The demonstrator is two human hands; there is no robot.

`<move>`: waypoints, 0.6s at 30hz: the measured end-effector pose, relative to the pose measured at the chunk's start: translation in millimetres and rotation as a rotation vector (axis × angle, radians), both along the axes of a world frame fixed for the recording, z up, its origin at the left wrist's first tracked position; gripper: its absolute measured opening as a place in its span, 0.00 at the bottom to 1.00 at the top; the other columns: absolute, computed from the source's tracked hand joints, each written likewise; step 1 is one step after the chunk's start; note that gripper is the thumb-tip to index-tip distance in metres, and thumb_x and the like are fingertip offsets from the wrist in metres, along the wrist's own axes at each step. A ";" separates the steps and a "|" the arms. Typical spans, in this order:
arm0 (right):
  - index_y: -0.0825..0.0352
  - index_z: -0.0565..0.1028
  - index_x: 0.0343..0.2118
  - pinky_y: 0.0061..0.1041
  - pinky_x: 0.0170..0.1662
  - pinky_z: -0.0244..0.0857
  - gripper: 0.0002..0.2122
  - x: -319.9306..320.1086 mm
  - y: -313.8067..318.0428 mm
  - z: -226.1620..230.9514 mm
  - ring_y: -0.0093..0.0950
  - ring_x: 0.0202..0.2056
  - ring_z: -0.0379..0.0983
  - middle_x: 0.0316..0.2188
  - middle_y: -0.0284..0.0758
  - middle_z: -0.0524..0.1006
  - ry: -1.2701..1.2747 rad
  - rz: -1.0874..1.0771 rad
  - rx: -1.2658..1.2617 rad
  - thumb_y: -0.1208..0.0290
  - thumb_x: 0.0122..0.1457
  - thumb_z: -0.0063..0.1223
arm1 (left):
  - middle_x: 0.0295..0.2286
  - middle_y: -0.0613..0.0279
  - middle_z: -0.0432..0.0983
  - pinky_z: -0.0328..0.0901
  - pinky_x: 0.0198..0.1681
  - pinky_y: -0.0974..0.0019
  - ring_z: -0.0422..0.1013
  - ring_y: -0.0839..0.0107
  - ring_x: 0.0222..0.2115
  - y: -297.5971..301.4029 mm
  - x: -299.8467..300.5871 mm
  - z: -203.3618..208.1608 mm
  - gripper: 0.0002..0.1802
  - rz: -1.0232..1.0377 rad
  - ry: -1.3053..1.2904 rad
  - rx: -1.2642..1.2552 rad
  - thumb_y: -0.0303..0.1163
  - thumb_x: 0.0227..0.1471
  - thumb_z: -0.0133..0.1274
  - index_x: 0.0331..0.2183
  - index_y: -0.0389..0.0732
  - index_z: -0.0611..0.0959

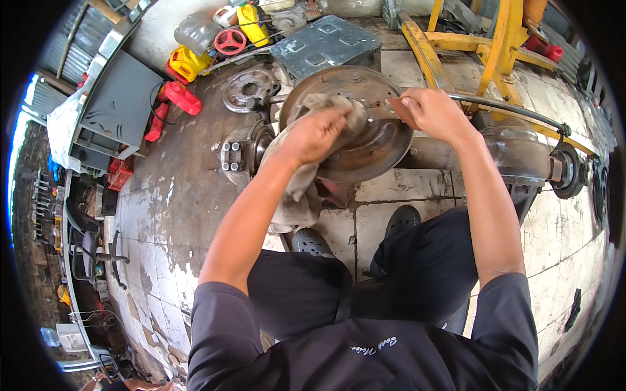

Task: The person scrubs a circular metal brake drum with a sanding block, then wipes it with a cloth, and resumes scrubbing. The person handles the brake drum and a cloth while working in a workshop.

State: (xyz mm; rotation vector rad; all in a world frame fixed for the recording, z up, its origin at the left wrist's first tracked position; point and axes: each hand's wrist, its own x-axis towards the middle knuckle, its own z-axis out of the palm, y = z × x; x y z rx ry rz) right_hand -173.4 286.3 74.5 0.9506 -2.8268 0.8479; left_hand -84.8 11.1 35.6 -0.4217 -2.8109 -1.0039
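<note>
A large round metal backing plate, brown with rust and grime, stands in front of me on the end of an axle housing. My left hand is closed on a grey-beige rag, which lies over the plate's middle and hangs down its left side. My right hand pinches a reddish-brown piece of sandpaper at the plate's upper right edge. Left of the rag sits a metal hub with several bolts. What lies behind the rag on the plate is hidden.
A dark green metal box stands beyond the plate. Another round plate lies on the floor beside it. Yellow steel frame legs rise at the far right. Red jugs and a grey cabinet are at the left.
</note>
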 end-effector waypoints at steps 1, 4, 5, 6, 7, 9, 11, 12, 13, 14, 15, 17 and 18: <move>0.65 0.80 0.42 0.44 0.46 0.69 0.12 -0.2 2.6 -2.6 0.50 0.41 0.76 0.36 0.49 0.80 -0.003 -0.001 0.000 0.66 0.65 0.47 | 0.50 0.44 0.75 0.62 0.59 0.57 0.70 0.53 0.54 1.4 -1.9 -11.0 0.23 -0.033 -0.006 -0.059 0.42 0.66 0.44 0.51 0.34 0.78; 0.66 0.81 0.42 0.44 0.46 0.68 0.12 -5.7 5.4 -2.3 0.50 0.41 0.76 0.37 0.50 0.80 -0.021 -0.017 0.018 0.66 0.65 0.47 | 0.52 0.42 0.73 0.59 0.62 0.54 0.66 0.48 0.57 -5.0 0.6 -31.2 0.25 -0.128 0.003 -0.191 0.41 0.66 0.40 0.53 0.32 0.76; 0.66 0.81 0.42 0.44 0.46 0.68 0.13 -7.1 6.1 -1.9 0.50 0.41 0.76 0.37 0.50 0.80 -0.030 -0.023 0.027 0.66 0.65 0.46 | 0.53 0.42 0.72 0.58 0.63 0.53 0.65 0.48 0.58 -9.0 3.4 -32.1 0.25 -0.159 0.025 -0.202 0.40 0.67 0.39 0.54 0.31 0.75; 0.66 0.81 0.42 0.44 0.46 0.68 0.13 -6.7 7.4 -4.4 0.50 0.41 0.76 0.37 0.50 0.80 -0.047 -0.028 0.030 0.65 0.65 0.46 | 0.54 0.42 0.72 0.57 0.63 0.53 0.63 0.48 0.59 -12.2 6.8 -34.1 0.25 -0.190 0.047 -0.213 0.40 0.67 0.39 0.55 0.30 0.74; 0.66 0.80 0.42 0.44 0.46 0.68 0.13 -7.6 7.4 -5.0 0.50 0.41 0.76 0.37 0.50 0.80 -0.059 -0.028 0.028 0.65 0.65 0.46 | 0.56 0.42 0.69 0.56 0.64 0.53 0.61 0.48 0.61 -13.7 11.4 -33.3 0.25 -0.194 0.028 -0.205 0.39 0.67 0.39 0.55 0.31 0.73; 0.66 0.80 0.43 0.44 0.46 0.68 0.13 -7.7 7.2 -7.2 0.50 0.42 0.76 0.37 0.50 0.80 -0.072 -0.030 0.035 0.65 0.66 0.46 | 0.58 0.43 0.67 0.54 0.65 0.53 0.58 0.49 0.62 -17.4 20.0 -30.6 0.25 -0.183 -0.011 -0.225 0.39 0.67 0.38 0.56 0.30 0.72; 0.66 0.80 0.44 0.44 0.46 0.68 0.13 -6.6 7.9 -8.4 0.50 0.42 0.76 0.37 0.50 0.80 -0.070 -0.039 0.056 0.65 0.66 0.46 | 0.59 0.44 0.66 0.54 0.65 0.53 0.57 0.50 0.63 -21.0 29.2 -29.6 0.25 -0.156 -0.028 -0.247 0.38 0.67 0.39 0.57 0.30 0.72; 0.66 0.80 0.44 0.44 0.46 0.68 0.13 -7.5 9.2 -11.0 0.50 0.42 0.76 0.37 0.50 0.80 -0.061 -0.030 0.044 0.65 0.66 0.46 | 0.59 0.45 0.65 0.55 0.64 0.53 0.58 0.50 0.63 -23.2 35.3 -30.5 0.25 -0.134 -0.028 -0.259 0.37 0.66 0.40 0.57 0.31 0.72; 0.66 0.80 0.44 0.44 0.46 0.68 0.13 -8.6 12.2 -13.6 0.50 0.42 0.76 0.37 0.50 0.80 -0.051 -0.022 0.029 0.65 0.66 0.46 | 0.59 0.45 0.65 0.55 0.64 0.53 0.58 0.50 0.63 -25.7 40.8 -29.7 0.24 -0.113 -0.028 -0.273 0.36 0.66 0.41 0.57 0.31 0.71; 0.66 0.79 0.44 0.44 0.46 0.68 0.13 -9.0 14.7 -15.3 0.50 0.41 0.76 0.37 0.50 0.80 -0.041 -0.014 0.015 0.65 0.66 0.46 | 0.59 0.45 0.66 0.56 0.64 0.53 0.58 0.51 0.63 -29.4 46.5 -29.9 0.24 -0.110 -0.011 -0.308 0.35 0.65 0.42 0.57 0.31 0.71; 0.67 0.79 0.44 0.44 0.47 0.68 0.13 -9.9 16.8 -15.4 0.50 0.42 0.75 0.38 0.50 0.80 -0.059 -0.019 0.029 0.65 0.66 0.46 | 0.59 0.45 0.66 0.56 0.64 0.54 0.59 0.51 0.63 -33.8 52.5 -31.0 0.24 -0.107 0.005 -0.343 0.34 0.64 0.43 0.57 0.31 0.71; 0.69 0.78 0.44 0.43 0.47 0.67 0.13 -11.0 18.7 -11.2 0.51 0.44 0.74 0.40 0.49 0.80 -0.091 -0.026 0.050 0.66 0.66 0.46 | 0.58 0.46 0.68 0.59 0.62 0.55 0.61 0.53 0.62 -40.1 62.6 -27.3 0.24 -0.086 0.037 -0.432 0.32 0.61 0.48 0.57 0.32 0.71; 0.69 0.78 0.44 0.43 0.48 0.67 0.13 -9.9 18.5 -9.3 0.51 0.45 0.74 0.40 0.49 0.80 -0.098 -0.031 0.055 0.66 0.66 0.46 | 0.58 0.47 0.68 0.59 0.62 0.55 0.62 0.54 0.61 -43.1 67.2 -26.6 0.24 -0.076 0.059 -0.495 0.31 0.61 0.48 0.56 0.32 0.72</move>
